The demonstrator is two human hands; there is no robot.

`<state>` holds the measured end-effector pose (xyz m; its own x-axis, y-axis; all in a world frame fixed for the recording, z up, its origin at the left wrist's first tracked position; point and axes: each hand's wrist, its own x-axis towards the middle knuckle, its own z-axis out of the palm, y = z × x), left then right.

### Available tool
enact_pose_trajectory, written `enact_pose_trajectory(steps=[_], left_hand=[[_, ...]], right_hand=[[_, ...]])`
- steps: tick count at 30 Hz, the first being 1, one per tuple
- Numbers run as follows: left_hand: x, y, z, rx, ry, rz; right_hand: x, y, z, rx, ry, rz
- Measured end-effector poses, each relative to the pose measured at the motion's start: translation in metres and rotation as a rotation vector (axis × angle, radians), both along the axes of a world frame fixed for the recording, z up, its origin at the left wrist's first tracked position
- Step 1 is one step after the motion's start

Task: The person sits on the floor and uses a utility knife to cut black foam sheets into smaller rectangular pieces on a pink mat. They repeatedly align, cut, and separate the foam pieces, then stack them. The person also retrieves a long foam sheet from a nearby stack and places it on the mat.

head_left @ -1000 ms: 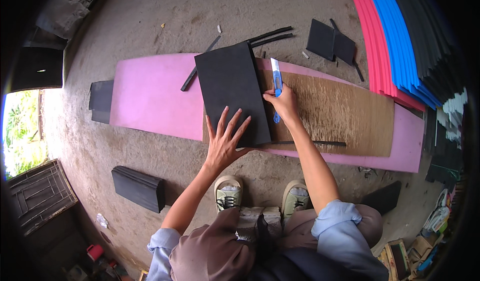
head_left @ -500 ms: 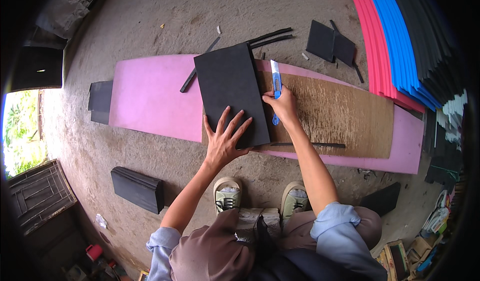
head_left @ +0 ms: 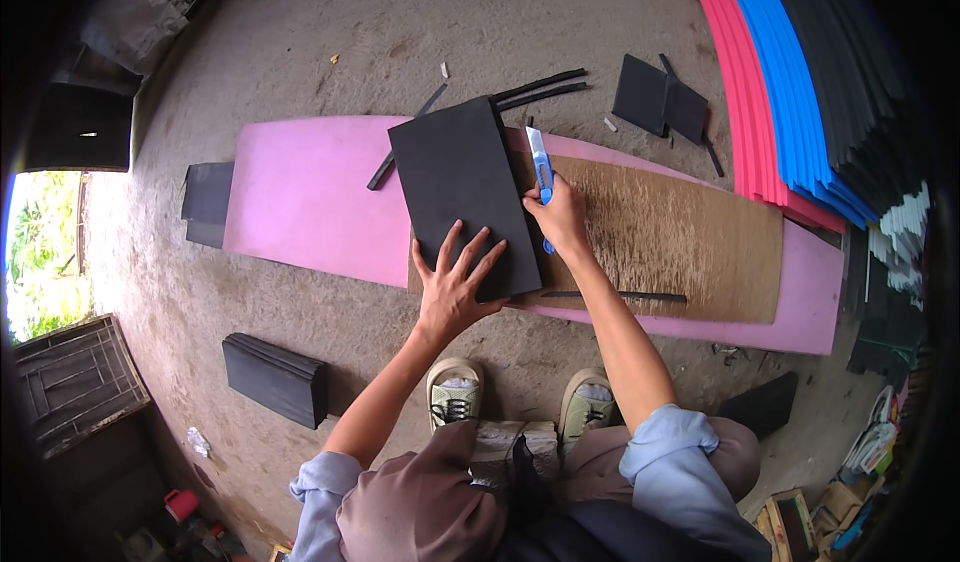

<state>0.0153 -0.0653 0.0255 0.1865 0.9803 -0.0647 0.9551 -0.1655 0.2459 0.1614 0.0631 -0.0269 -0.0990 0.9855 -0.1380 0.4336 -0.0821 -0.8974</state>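
Observation:
A thick black rectangular foam block [head_left: 450,162] lies tilted across a pink sheet [head_left: 315,192] and a scuffed brown board [head_left: 680,232]. My left hand [head_left: 458,280] presses on its near end, fingers spread flat. Closed around a blue utility knife [head_left: 542,167], my right hand [head_left: 558,212] is beside the block's right edge. The knife's wide blade points away from me, and part of the handle is hidden by the fingers. A thin black strip [head_left: 620,297] rests on the brown board below my right wrist.
Black offcut strips [head_left: 540,84] and square black pieces [head_left: 660,97] lie beyond the block. Tall stacks of pink [head_left: 735,82], blue [head_left: 790,82] and black sheets stand at the right. A stack of black slabs [head_left: 275,377] is on the floor near left.
The knife has tilted, its blade tip swinging slightly left toward the block's edge. My left hand stays on the block. The whole view has shifted a little.

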Motion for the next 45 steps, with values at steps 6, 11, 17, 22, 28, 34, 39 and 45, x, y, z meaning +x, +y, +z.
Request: enact_pose_trajectory(steps=[6,11,17,22,28,34,39,45], left_hand=[[0.0,0.009,-0.004,0.178,0.012,0.016],[-0.015,0.058,0.0,0.034,-0.043,0.158],[-0.023,0.087,0.0,-0.159,0.049,0.156],[-0.021,0.095,0.007,-0.266,0.007,0.171],[-0.024,0.092,0.002,-0.152,0.025,0.163],[-0.025,0.092,0.005,-0.176,0.038,0.171],[-0.025,0.088,0.002,-0.145,0.077,0.178],[-0.024,0.084,0.003,-0.154,0.069,0.185]], right_hand=[[0.002,0.006,-0.003,0.004,-0.018,0.058],[0.008,0.021,-0.002,-0.152,0.016,0.068],[-0.028,0.056,0.041,0.007,-0.423,0.246],[-0.058,0.081,0.041,0.165,-0.703,0.324],[-0.076,0.096,0.03,0.211,-0.76,0.332],[-0.088,0.111,0.068,-0.454,-0.683,0.498],[-0.061,0.054,0.083,-0.573,-0.632,0.44],[-0.01,-0.046,0.092,-0.556,-0.665,0.37]])
